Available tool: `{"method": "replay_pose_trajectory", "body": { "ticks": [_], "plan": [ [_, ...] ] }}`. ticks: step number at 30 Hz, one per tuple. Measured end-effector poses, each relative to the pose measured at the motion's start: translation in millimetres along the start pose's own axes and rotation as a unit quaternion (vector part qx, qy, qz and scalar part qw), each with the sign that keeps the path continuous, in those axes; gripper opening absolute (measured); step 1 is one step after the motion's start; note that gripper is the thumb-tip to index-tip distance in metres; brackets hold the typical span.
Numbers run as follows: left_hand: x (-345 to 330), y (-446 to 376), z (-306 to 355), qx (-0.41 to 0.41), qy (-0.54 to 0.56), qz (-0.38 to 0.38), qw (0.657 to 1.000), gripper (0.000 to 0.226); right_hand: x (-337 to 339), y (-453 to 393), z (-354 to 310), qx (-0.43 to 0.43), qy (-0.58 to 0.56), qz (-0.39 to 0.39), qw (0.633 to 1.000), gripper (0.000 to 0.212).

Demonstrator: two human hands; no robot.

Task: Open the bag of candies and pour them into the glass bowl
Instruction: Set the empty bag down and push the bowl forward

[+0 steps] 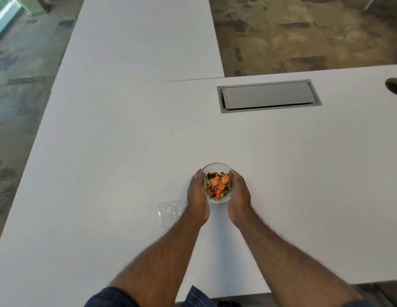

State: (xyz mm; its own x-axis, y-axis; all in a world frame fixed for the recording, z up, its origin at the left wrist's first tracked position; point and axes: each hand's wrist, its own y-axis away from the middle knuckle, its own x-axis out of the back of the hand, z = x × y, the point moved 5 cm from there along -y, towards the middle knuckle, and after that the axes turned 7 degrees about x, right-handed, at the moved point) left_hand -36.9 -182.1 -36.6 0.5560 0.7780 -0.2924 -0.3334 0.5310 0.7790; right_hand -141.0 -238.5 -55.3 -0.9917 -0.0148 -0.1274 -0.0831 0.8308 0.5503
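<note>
A small glass bowl (216,166) stands on the white table, holding several orange, gold and green wrapped candies (218,184). My left hand (197,197) cups the bowl's left side and my right hand (238,199) cups its right side, both touching the glass. A clear plastic bag (170,212) lies flat on the table just left of my left wrist, partly hidden under the forearm; it looks empty.
The white table (104,173) stretches far to the left and back. A grey cable-box lid (268,95) is set into it at the back right, and a round cable hole (395,86) sits at the far right edge. Patterned floor lies beyond.
</note>
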Motion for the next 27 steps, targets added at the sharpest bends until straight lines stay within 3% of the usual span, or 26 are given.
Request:
{"method": "replay_pose_trajectory", "body": {
  "ticks": [3,14,19,27],
  "plan": [
    [-10.2,-3.6,-0.9,0.0,0.016,0.005,1.0,0.019,0.8,-1.9,-4.1,-0.006,-0.011,0.007,1.0,0.023],
    [-126.2,-20.0,12.7,0.017,-0.028,-0.067,0.997,0.02,50.7,-60.4,-85.9,0.01,-0.092,0.044,0.995,0.032],
    [-178.0,-32.1,12.5,0.024,-0.073,-0.059,0.995,0.03,77.4,-91.4,-116.5,-0.003,-0.114,0.055,0.992,0.047],
    [-237.5,-54.6,0.5,0.04,-0.097,-0.058,0.993,0.036,115.9,-128.6,-144.4,-0.009,-0.096,0.074,0.993,0.051]
  ]
}}
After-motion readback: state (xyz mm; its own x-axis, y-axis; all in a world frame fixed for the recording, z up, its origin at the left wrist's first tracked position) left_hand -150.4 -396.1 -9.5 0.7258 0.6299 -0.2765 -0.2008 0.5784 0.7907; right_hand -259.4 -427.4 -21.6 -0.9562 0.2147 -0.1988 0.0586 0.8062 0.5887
